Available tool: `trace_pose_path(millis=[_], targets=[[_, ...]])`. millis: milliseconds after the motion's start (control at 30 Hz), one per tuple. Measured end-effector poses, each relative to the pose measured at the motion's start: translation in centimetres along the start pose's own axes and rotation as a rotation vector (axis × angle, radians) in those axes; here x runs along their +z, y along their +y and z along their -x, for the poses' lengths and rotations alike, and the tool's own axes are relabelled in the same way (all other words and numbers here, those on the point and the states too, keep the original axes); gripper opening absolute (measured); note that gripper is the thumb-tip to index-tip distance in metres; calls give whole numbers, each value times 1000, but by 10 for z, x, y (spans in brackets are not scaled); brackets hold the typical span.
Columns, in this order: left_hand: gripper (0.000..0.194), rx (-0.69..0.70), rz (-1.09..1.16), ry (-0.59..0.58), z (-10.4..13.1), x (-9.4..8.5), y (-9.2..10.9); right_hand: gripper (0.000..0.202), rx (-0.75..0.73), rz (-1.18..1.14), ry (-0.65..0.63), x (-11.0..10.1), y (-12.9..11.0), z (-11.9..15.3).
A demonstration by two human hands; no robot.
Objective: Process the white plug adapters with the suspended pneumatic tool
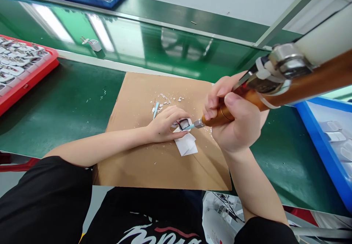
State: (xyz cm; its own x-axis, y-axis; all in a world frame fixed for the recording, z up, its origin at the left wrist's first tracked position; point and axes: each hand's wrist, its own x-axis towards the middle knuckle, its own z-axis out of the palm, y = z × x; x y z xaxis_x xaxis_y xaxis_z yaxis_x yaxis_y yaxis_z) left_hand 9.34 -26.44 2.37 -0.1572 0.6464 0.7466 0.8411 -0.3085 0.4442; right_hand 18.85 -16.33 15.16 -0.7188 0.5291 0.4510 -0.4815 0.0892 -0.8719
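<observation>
My left hand (pixel 167 124) steadies a small white plastic housing (pixel 188 122) between thumb and fingers. The housing's dark inside faces up, and thin red and black wires show at its left edge. My right hand (pixel 238 117) is wrapped around an orange pneumatic hand tool (pixel 224 115) with a metal collar. The tool's light-blue tip (pixel 189 127) reaches the housing's near edge; whether it presses on the plastic I cannot tell. White paper pieces (pixel 187 145) lie just below the housing on a brown cardboard sheet (pixel 145 163).
White shavings and a light-blue strip (pixel 156 110) lie on the cardboard. A red tray (pixel 52 58) of white parts stands left, a blue tray (pixel 310 123) right. Another blue tray (pixel 112 2) sits at the back. A white part with wires (pixel 95 45) rests on the green belt (pixel 123 46).
</observation>
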Motion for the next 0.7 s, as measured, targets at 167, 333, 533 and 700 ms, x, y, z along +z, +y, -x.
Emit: trace_pose_path(millis=[167, 333, 533, 700], targets=[[31, -26, 15, -21, 0, -1, 1, 17, -2, -25, -5, 1, -1, 0], [34, 6, -10, -1, 0, -1, 1, 13, -23, -30, 11, 1, 1, -2], [36, -56, 10, -12, 0, -2, 1, 16, -43, -1, 13, -4, 5, -5], [37, -87, 36, 28, -1, -3, 1, 16, -33, 1, 20, -5, 6, -8]])
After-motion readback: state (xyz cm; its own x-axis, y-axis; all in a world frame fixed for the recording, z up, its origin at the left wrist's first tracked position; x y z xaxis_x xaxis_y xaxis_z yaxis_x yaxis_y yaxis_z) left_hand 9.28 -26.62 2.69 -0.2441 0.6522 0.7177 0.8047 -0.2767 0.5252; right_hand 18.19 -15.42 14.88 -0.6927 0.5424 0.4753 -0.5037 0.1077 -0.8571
